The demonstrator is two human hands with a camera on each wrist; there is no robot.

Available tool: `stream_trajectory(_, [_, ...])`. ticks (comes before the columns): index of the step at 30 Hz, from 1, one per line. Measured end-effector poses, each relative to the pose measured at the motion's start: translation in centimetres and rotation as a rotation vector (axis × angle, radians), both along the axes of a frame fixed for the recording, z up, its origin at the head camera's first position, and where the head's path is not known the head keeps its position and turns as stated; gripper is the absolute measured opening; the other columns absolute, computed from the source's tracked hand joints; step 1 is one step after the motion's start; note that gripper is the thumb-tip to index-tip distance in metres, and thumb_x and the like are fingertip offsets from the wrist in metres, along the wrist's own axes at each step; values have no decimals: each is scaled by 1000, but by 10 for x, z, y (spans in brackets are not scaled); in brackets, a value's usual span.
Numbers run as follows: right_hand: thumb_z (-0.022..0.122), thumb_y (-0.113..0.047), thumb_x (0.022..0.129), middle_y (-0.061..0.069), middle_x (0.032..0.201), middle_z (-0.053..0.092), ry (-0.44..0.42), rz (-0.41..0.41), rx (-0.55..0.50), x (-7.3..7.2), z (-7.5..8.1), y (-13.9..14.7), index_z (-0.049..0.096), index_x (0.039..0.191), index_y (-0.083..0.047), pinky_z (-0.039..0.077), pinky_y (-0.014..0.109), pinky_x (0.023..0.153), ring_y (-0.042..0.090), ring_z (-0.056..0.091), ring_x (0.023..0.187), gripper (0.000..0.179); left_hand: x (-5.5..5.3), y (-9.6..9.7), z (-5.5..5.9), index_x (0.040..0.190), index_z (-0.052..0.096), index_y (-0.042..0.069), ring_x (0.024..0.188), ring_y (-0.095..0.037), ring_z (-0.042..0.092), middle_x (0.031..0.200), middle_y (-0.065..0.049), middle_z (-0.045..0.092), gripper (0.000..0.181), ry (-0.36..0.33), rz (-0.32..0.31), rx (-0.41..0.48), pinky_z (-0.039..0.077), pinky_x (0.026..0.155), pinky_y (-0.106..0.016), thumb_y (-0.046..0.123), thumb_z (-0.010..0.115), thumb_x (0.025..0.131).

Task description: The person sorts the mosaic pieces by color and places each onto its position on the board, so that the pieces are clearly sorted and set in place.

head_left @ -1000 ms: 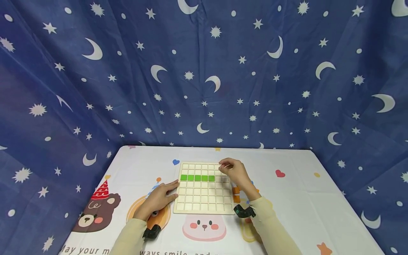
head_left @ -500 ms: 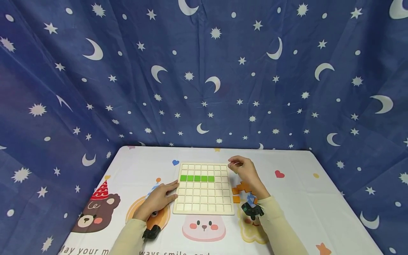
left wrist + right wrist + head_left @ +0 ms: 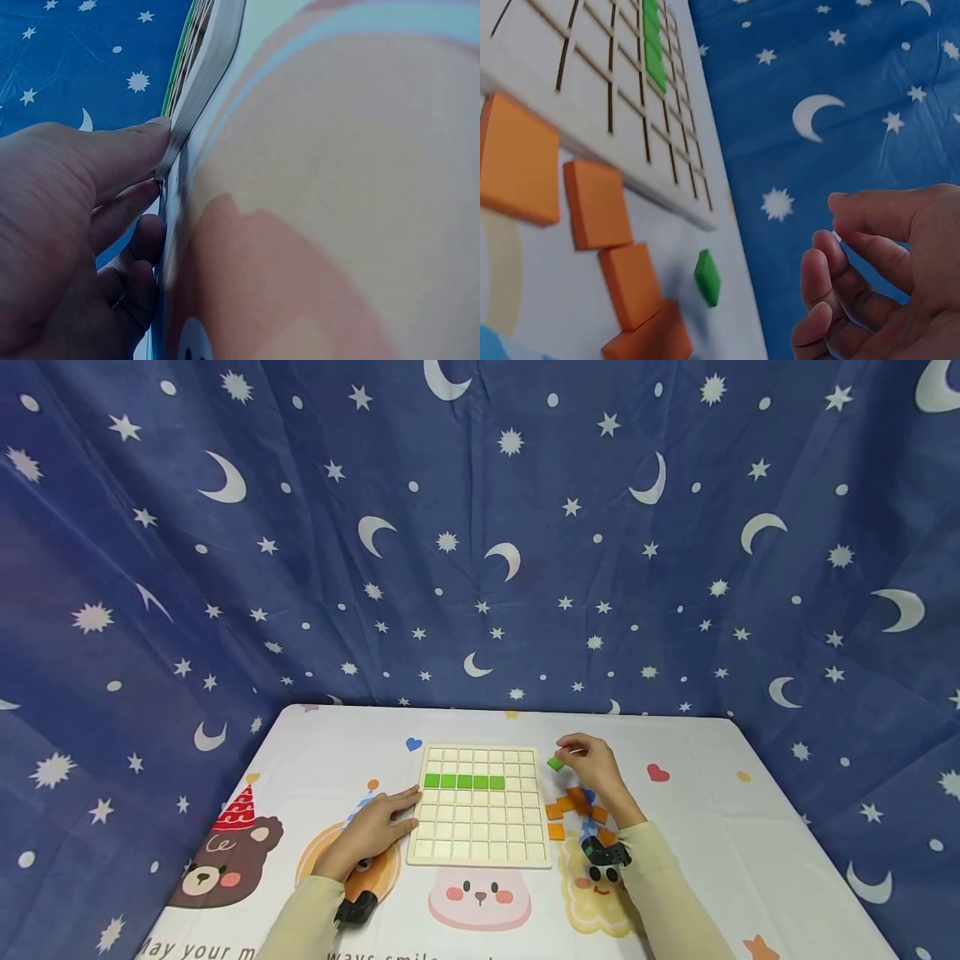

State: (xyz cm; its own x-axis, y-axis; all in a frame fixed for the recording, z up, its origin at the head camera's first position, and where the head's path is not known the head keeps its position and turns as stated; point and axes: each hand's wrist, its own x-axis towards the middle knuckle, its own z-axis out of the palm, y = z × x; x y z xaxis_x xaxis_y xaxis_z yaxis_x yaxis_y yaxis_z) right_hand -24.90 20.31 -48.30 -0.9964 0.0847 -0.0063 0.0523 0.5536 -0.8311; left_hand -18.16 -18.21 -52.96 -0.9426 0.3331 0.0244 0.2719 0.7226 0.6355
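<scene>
My left hand (image 3: pixel 371 827) rests at the left side of a pale square grid board (image 3: pixel 480 863), fingertips against its edge. In the left wrist view, the fingertips (image 3: pixel 154 135) touch the board's side (image 3: pixel 196 105). A row of several green square tiles (image 3: pixel 465 782) fills part of the board's third row from the top. My right hand (image 3: pixel 592 760) hovers right of the board, fingers bent and tips close together, with no tile visible between them. A loose green tile (image 3: pixel 555 763) lies just below those fingertips; the right wrist view shows this green tile (image 3: pixel 708 278) apart from the hand (image 3: pixel 885 262).
Several orange square tiles (image 3: pixel 556 832) lie scattered right of the board, near the right wrist. The white tablecloth (image 3: pixel 705 827) bears printed cartoon animals, hearts and stars. A dark blue curtain (image 3: pixel 450 577) with moons and stars hangs behind the table.
My right hand has moved rightward from over the board's upper right corner to beside the board. The loose green tile and more orange tiles have come into sight. My left hand stays put.
</scene>
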Motion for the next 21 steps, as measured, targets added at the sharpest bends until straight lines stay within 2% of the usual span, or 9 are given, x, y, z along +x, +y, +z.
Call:
stream_trajectory(3, [67, -17, 92, 10, 103, 69, -35, -25, 5, -5, -7, 3, 69, 114, -5, 50, 27, 75, 22, 62, 90, 26, 0, 0, -1, 141, 55, 14, 132, -36, 50, 153, 1, 46, 51, 14, -6, -8, 43, 105, -51, 25, 67, 94])
stream_trajectory(9, [68, -15, 91, 11, 99, 67, -76, -56, -3, -12, -20, 10, 69, 112, -4, 47, 25, 63, 24, 61, 85, 24, 0, 0, -1, 141, 56, 12, 129, -35, 52, 152, 0, 47, 50, 16, -8, -2, 44, 103, -50, 24, 67, 93])
stream_trajectory(14, [69, -13, 89, 10, 95, 66, -79, -64, -10, -18, -30, 13, 70, 109, -3, 47, 22, 66, 22, 60, 83, 22, 1, 0, 0, 141, 56, 13, 131, -36, 50, 152, 0, 47, 50, 14, 1, -8, 43, 104, -51, 24, 67, 93])
stream_trajectory(21, [72, -11, 86, 10, 92, 66, -91, -66, -8, -24, -37, 14, 70, 107, -3, 48, 24, 67, 22, 58, 79, 22, 1, 1, 0, 140, 56, 14, 125, -31, 54, 152, 2, 47, 50, 9, 7, -13, 45, 101, -48, 25, 68, 93])
